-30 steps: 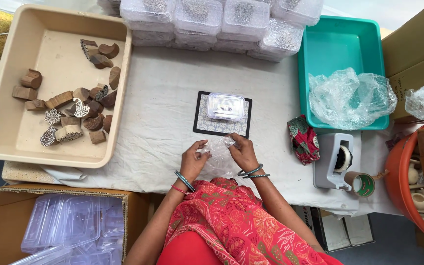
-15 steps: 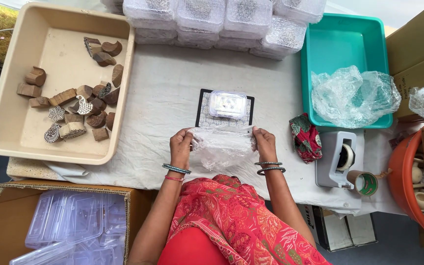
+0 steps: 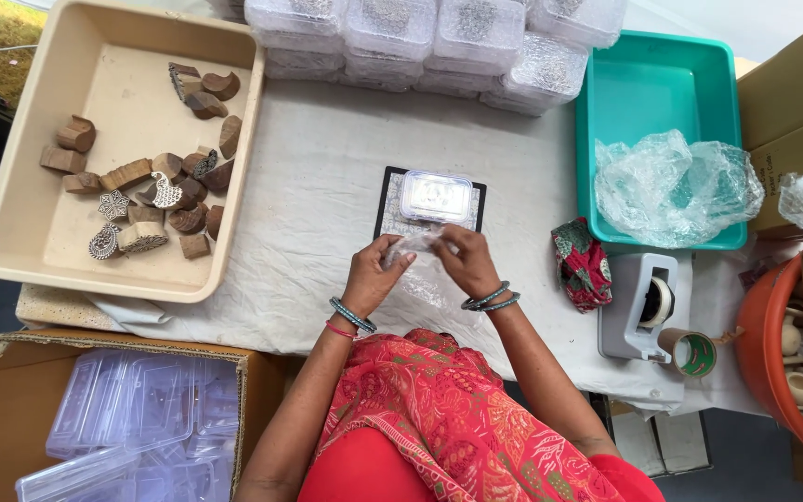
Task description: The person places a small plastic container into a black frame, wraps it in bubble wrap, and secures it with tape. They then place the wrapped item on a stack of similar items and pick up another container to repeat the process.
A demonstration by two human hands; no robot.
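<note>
We look straight down on a person in a red patterned garment seated at a cloth-covered counter (image 3: 327, 186), both hands raised over its near edge. The left hand (image 3: 371, 276) and the right hand (image 3: 460, 260) meet on a piece of clear bubble wrap (image 3: 417, 265); the fingers of each hand are curled and pinch the crumpled sheet between thumb and fingertips, the two hands nearly touching. The wrap hangs between the hands, just above the cloth and just in front of a small clear plastic box (image 3: 436, 196), which sits closed on a dark-edged patterned mat (image 3: 390, 206) at the middle of the counter. Bangles ring both wrists.

To the left we see a beige tray (image 3: 20, 232) holding carved wooden printing blocks (image 3: 164, 191), some lying face up with their patterns showing. Along the far edge stand stacked clear lidded boxes (image 3: 429, 37). To the right a teal tub (image 3: 652, 93) holds a heap of bubble wrap (image 3: 671, 186); a folded red and green cloth (image 3: 583, 265) lies beside it, then a grey tape dispenser (image 3: 638, 307) and a loose tape roll (image 3: 692, 353). An orange basin (image 3: 764, 344) sits at far right, and a cardboard carton (image 3: 11, 409) of empty clear boxes stands below the counter at lower left
</note>
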